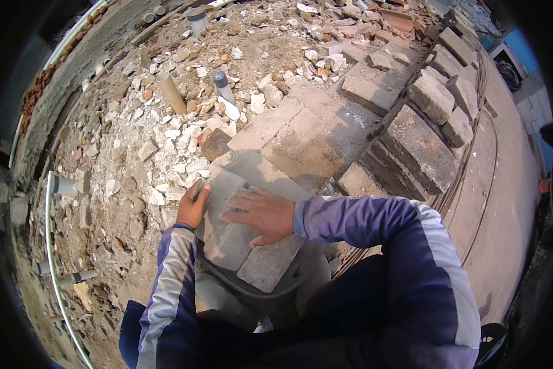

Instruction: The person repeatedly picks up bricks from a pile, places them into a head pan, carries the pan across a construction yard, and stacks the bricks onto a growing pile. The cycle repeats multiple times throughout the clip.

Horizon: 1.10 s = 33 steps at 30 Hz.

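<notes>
Someone's right hand (pixel 264 214) is spread wide over some gray slabs (pixel 227 246), left hand (pixel 192 206) curled at their left side, can't tell if it's gripping. Slabs sit by a gray stand's (pixel 242 289) rounded near edge.

The flat grey slabs (pixel 270 264) beneath my right hand (pixel 261 215) look matt and gritty, like concrete. My purple-and-white long sleeves (pixel 350 221) are matt cloth. The angular white rubble (pixel 179 146) looks rough and chalky, the stacked grey-brown rectangular blocks (pixel 419 144) coarse, the thin curved white pipe (pixel 49 246) smooth plastic.
</notes>
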### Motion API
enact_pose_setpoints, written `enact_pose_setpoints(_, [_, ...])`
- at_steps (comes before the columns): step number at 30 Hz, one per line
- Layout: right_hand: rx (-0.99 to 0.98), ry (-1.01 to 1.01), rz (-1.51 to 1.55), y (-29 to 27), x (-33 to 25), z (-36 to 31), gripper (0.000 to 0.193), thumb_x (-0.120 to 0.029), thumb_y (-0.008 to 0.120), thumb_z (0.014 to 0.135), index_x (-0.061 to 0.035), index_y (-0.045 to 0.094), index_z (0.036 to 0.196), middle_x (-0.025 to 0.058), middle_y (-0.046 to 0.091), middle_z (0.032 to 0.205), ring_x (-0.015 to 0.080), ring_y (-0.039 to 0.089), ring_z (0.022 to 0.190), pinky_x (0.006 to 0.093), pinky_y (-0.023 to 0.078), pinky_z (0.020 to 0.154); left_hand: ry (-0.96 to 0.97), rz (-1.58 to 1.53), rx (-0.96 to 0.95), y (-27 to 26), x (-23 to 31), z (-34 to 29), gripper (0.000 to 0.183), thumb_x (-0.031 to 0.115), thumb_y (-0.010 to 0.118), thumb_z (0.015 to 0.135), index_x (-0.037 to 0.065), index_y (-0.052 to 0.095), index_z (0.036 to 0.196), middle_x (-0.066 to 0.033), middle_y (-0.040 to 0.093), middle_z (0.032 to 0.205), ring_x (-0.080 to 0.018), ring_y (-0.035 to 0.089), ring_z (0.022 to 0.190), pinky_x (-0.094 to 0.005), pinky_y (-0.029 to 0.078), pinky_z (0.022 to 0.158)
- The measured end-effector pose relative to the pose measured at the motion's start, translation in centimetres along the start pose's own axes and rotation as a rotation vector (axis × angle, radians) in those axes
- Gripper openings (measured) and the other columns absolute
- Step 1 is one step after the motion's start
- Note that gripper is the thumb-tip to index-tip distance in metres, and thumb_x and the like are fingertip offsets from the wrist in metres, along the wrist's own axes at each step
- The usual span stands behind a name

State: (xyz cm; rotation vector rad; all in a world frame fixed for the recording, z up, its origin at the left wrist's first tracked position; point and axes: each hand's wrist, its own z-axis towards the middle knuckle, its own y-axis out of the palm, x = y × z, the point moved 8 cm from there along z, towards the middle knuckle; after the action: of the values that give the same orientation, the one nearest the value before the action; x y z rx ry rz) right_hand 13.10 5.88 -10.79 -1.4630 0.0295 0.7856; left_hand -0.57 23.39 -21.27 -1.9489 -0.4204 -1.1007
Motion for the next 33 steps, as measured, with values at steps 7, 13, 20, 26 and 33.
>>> enact_pose_setpoints(7, [0.228, 0.65, -0.016, -6.3, 10.2, -11.6, 0.064, -0.032, 0.076, 0.08, 0.0014, 0.056, 0.13, 0.0255, 0.06, 0.115, 0.0432, 0.056, 0.116, 0.0467, 0.045, 0.102, 0.383, 0.432, -0.23, 8.5, 9.2, -2.4, 0.064, 0.049, 0.07, 0.086, 0.01, 0.059, 0.136, -0.0179, 0.053, 0.144, -0.0441, 0.036, 0.142, -0.0659, 0.02, 0.114])
enact_pose_setpoints(13, [0.736, 0.842, -0.388, -20.9, 6.9, -23.7, 0.064, -0.033, 0.078, 0.081, 0.0019, 0.057, 0.13, 0.0242, 0.058, 0.116, 0.0422, 0.056, 0.11, 0.0461, 0.046, 0.099, 0.362, 0.56, -0.272, 12.1, 10.1, -2.4, 0.052, 0.052, 0.072, 0.084, 0.011, 0.066, 0.116, -0.013, 0.063, 0.13, -0.0449, 0.03, 0.145, -0.0725, 0.014, 0.113])
enact_pose_setpoints(20, [0.4, 1.202, -0.637, -23.7, 5.5, -32.3, 0.103, -0.046, 0.09, 0.062, -0.0052, 0.046, 0.145, 0.0226, 0.053, 0.132, 0.0401, 0.051, 0.125, 0.0445, 0.043, 0.106, 0.424, 0.573, -0.521, 13.8, 10.7, -4.8, 0.049, 0.05, 0.072, 0.084, 0.009, 0.068, 0.111, -0.0112, 0.065, 0.128, -0.042, 0.032, 0.146, -0.0717, 0.011, 0.114])
enact_pose_setpoints(26, [0.195, 1.386, -0.645, -23.2, 7.9, -32.4, 0.128, -0.047, 0.093, 0.052, -0.0144, 0.027, 0.157, 0.0216, 0.05, 0.137, 0.0401, 0.048, 0.129, 0.0483, 0.04, 0.107, 0.613, 0.582, -0.26, 12.9, 12.2, -8.4, 0.058, 0.052, 0.067, 0.087, 0.009, 0.064, 0.126, -0.0135, 0.053, 0.144, -0.039, 0.029, 0.148, -0.068, 0.005, 0.117])
enact_pose_setpoints(33, [0.172, 1.348, -0.516, -23.2, 8.8, -31.7, 0.134, -0.04, 0.093, 0.05, -0.032, 0.018, 0.16, 0.0198, 0.053, 0.133, 0.0415, 0.05, 0.127, 0.059, 0.038, 0.103, 0.102, 0.57, 0.082, 7.1, 7.3, -7.1, 0.095, 0.068, 0.065, 0.081, 0.009, 0.039, 0.151, -0.0254, 0.03, 0.158, -0.043, 0.019, 0.15, -0.0662, 0.005, 0.117])
